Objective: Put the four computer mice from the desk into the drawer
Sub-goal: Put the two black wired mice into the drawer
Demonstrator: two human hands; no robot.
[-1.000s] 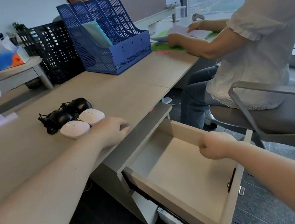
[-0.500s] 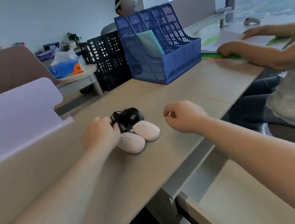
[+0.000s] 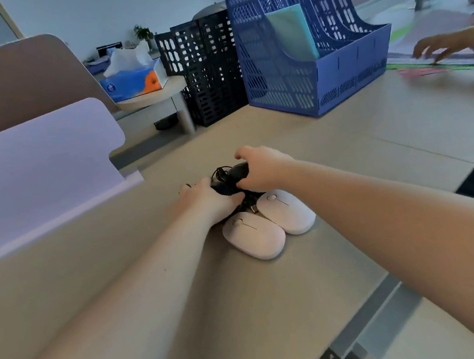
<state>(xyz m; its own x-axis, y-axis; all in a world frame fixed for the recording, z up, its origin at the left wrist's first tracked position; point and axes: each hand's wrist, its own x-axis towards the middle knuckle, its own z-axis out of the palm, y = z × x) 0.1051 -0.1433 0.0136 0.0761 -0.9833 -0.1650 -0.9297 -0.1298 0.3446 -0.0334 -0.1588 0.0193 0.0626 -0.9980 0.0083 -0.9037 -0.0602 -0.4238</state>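
Two white mice lie side by side on the desk (image 3: pixel 283 312), the left white mouse (image 3: pixel 254 236) nearer me and the right white mouse (image 3: pixel 286 211) beside it. Just behind them are two black wired mice with tangled cables. My left hand (image 3: pixel 205 202) is closed over the left black mouse (image 3: pixel 223 188), mostly hiding it. My right hand (image 3: pixel 262 168) grips the right black mouse (image 3: pixel 238 169) from above. A USB plug (image 3: pixel 254 208) pokes out between the white mice. The drawer (image 3: pixel 382 343) shows only as an edge at the bottom right.
A blue file rack (image 3: pixel 311 51) and a black mesh rack (image 3: pixel 204 68) stand at the back of the desk. A lilac divider panel (image 3: pixel 30 170) runs along the left. A tissue box (image 3: pixel 134 80) sits behind. Another person's hand (image 3: pixel 451 44) rests on papers at far right.
The view has swung up from the open drawer to the desk. My right hand left the drawer front and reached the black mice; both hands have closed on them.
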